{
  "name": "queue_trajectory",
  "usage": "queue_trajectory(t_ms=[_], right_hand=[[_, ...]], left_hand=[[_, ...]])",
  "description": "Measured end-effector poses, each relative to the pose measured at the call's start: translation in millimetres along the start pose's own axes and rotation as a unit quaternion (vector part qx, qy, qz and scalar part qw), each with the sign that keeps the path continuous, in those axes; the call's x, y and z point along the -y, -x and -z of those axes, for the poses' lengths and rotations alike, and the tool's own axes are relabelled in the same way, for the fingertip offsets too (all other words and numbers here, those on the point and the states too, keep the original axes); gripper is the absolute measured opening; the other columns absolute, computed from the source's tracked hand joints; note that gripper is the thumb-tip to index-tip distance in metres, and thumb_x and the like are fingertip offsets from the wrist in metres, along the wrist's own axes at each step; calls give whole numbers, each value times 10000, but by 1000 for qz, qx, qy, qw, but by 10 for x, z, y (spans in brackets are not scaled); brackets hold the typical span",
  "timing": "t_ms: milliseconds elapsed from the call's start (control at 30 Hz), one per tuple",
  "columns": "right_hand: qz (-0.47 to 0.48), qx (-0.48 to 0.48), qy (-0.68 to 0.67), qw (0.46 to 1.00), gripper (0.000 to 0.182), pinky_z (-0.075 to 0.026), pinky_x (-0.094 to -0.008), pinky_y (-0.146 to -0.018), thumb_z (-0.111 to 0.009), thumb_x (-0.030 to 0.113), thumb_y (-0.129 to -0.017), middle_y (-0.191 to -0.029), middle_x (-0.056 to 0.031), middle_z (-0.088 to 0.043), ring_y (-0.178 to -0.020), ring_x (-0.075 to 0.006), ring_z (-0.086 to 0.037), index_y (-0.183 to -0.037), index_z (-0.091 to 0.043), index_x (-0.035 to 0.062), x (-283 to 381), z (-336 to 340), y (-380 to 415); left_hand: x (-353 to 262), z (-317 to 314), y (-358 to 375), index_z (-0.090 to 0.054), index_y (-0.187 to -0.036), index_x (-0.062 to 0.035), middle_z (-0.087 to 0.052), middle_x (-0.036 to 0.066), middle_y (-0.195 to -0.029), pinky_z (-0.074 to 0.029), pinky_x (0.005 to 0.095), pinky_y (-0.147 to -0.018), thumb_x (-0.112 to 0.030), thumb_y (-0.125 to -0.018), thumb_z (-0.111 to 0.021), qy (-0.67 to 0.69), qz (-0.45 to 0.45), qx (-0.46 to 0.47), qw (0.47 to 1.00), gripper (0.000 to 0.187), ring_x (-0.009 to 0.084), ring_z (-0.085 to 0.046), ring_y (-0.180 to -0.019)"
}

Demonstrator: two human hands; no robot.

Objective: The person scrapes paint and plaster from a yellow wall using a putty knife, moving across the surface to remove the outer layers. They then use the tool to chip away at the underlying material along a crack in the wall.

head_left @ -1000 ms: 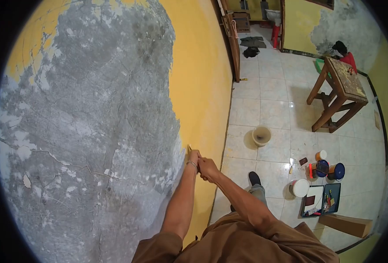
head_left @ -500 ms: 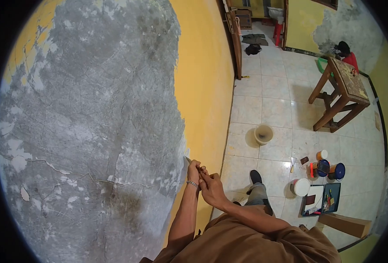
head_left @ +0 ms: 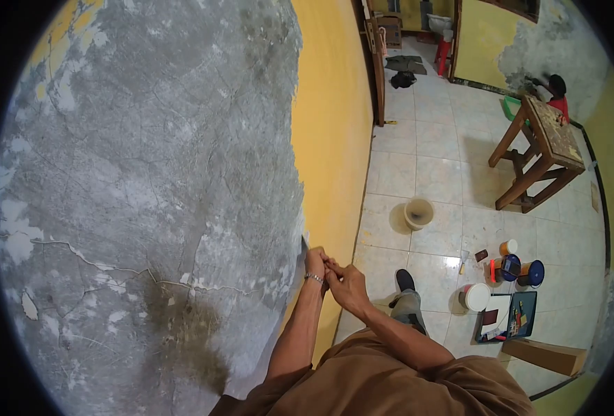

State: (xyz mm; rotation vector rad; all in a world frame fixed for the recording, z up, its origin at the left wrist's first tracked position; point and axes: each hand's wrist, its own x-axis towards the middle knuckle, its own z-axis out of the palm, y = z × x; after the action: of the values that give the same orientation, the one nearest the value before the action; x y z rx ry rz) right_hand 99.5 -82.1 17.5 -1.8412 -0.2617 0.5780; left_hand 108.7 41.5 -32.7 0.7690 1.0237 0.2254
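My left hand (head_left: 314, 264) and my right hand (head_left: 344, 279) are clasped together around the handle of a scraper (head_left: 305, 243). Its blade tip presses on the wall at the ragged edge where yellow paint (head_left: 331, 139) meets bare grey plaster (head_left: 154, 173). A metal bracelet sits on my left wrist. The tool's handle is hidden inside my fists. My foot in a dark shoe (head_left: 405, 281) stands on the tiled floor below.
A small bucket (head_left: 419, 213) stands on the tiles. Paint cans (head_left: 522, 270), a white tub (head_left: 474, 297) and a tool tray (head_left: 512, 315) lie to the right. A wooden stool (head_left: 539, 149) stands farther off; another person in red (head_left: 555, 93) works by the far wall.
The view has swung left and closer to the wall. My clasped hands with the scraper dropped lower along the paint edge, then shifted slightly right.
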Motion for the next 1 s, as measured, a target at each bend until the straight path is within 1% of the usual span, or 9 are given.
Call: queue_trajectory(t_ms=[100, 233, 267, 400, 500, 633, 833, 933, 1000], right_hand=[[-12, 20, -17, 1000, 296, -461, -383, -681, -576, 264, -836, -761, -273, -562, -714, -327, -593, -1035, -677, 70, 30, -41, 54], [19, -17, 2, 1000, 292, -457, -375, -574, -575, 253, -840, -635, -245, -568, -579, -292, -604, -965, -658, 2, -126, -159, -215], [32, -25, -26, 999, 292, -449, -380, -533, -578, 244, -840, -590, -235, -559, -527, -298, -605, -931, -641, -26, -154, -149, -243], [-16, -13, -56, 998, 292, -462, -383, -570, -580, 253, -839, -637, -252, -576, -584, -309, -620, -948, -660, -6, -188, -44, -156], [65, -39, -8, 997, 273, -478, -382, -626, -581, 245, -835, -712, -265, -593, -665, -311, -622, -976, -691, 38, -136, -114, 74], [-28, 15, -22, 999, 302, -473, -391, -608, -569, 272, -841, -701, -261, -603, -636, -293, -628, -939, -680, 9, -97, -49, -79], [70, -60, -38, 995, 321, -457, -426, -644, -581, 294, -843, -719, -282, -559, -667, -356, -593, -951, -676, 7, -184, -214, 227], [54, -47, -18, 997, 320, -458, -412, -619, -583, 287, -843, -726, -272, -579, -663, -331, -607, -952, -678, 1, -137, -277, 44], [-39, -13, -40, 998, 311, -468, -385, -599, -583, 277, -844, -739, -257, -600, -650, -297, -613, -968, -683, 10, -74, -207, -154]], left_hand=[[9, 94, 59, -316, -564, -105, -344, 67, -506, -370, 317, -403, -103, -646, -457, 26, -32, 7, 999, 163, 179, -374, -414], [-36, 59, -185, -322, -523, -97, -377, 77, -478, -376, 333, -416, -124, -663, -459, -41, -48, 38, 997, 198, 196, -370, -408], [-21, 14, -282, -330, -527, -89, -380, 75, -476, -373, 330, -402, -125, -669, -450, 13, 4, 12, 1000, 190, 194, -359, -396], [3, -132, -18, -318, -509, -92, -382, 76, -467, -367, 327, -384, -121, -670, -434, -52, -45, -4, 998, 200, 192, -359, -382], [53, 108, 63, -280, -527, -119, -300, 51, -474, -376, 340, -393, -105, -656, -430, 19, -34, 6, 999, 198, 182, -370, -395], [22, -3, -100, -278, -527, -115, -327, 62, -475, -360, 323, -381, -113, -656, -429, -2, -28, 1, 1000, 199, 185, -364, -389], [12, 207, 173, -321, -528, -102, -375, 82, -479, -401, 348, -408, -113, -658, -438, -4, -22, 4, 1000, 175, 205, -388, -403], [-105, 166, 107, -333, -532, -96, -383, 78, -484, -398, 351, -414, -117, -671, -447, -55, -47, 39, 997, 181, 206, -400, -414], [-171, -61, 48, -344, -526, -90, -385, 72, -487, -336, 328, -382, -126, -665, -471, -78, -37, 26, 996, 192, 199, -375, -396]])
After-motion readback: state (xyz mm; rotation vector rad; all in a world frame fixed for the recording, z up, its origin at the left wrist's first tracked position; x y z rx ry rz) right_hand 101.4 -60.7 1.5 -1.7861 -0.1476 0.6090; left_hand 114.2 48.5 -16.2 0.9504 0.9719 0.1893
